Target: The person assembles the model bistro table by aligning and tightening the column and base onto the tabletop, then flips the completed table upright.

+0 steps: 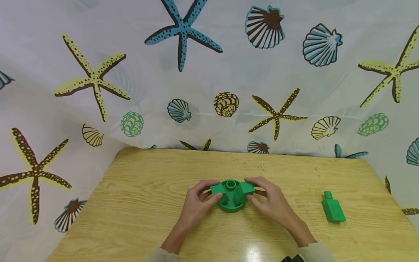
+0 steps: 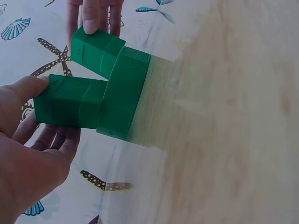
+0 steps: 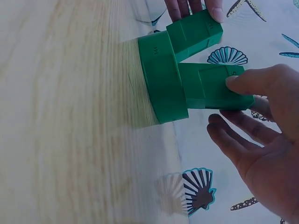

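Observation:
A round green base (image 1: 231,208) sits on the wooden table in front of me, with a socket ring (image 1: 231,184) at its far side. Two green blocks rise from it, leaning outward. My left hand (image 1: 194,203) pinches the left block (image 2: 70,101) between thumb and fingers. On the other side my right hand (image 1: 273,200) holds the right block (image 3: 212,86) the same way, thumb on its near face. Both wrist views show the blocks' lower ends against the base. Apart to the right lies another green block (image 1: 334,210) with a narrow round neck.
The wooden table (image 1: 147,189) has a light grain and reaches back to a white cloth (image 1: 209,80) printed with starfish and shells. That cloth also hangs at the left and right sides.

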Demonstrator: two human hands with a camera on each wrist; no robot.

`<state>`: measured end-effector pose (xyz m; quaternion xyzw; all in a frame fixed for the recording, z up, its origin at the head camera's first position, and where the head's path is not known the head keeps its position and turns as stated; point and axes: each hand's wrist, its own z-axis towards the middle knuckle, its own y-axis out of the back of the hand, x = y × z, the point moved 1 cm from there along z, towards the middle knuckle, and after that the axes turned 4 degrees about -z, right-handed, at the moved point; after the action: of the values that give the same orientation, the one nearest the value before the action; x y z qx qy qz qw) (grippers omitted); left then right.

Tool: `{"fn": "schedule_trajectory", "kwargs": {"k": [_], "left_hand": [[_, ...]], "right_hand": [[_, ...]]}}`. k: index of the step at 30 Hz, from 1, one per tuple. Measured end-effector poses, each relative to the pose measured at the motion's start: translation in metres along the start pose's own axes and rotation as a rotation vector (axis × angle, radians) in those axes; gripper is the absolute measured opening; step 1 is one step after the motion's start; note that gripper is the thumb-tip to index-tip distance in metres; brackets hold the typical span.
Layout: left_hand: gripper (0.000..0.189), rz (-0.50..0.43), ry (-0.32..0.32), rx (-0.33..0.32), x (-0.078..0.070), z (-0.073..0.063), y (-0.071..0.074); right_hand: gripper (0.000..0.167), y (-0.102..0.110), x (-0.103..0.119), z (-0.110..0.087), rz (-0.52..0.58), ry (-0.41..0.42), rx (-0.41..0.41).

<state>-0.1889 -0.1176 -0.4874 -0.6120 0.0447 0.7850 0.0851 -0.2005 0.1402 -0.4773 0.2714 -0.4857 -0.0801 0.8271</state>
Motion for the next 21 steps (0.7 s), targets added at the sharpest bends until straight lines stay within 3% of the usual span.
{"fn": "schedule_trajectory", "kwargs": {"k": [6, 14, 21], "left_hand": [[0.034, 0.005, 0.014, -0.013, -0.0011, 0.0001, 0.0020], [0.032, 0.010, 0.014, -0.017, -0.0012, 0.0010, 0.0024], [0.035, 0.018, 0.006, 0.007, -0.0024, 0.0015, 0.0024]], "right_hand": [[0.047, -0.0019, 0.0025, -0.0011, 0.058, -0.026, 0.004], [0.057, -0.0081, 0.0025, 0.0012, 0.033, -0.032, 0.029], [0.053, -0.0090, 0.0000, 0.0001, 0.125, -0.076, 0.057]]}}
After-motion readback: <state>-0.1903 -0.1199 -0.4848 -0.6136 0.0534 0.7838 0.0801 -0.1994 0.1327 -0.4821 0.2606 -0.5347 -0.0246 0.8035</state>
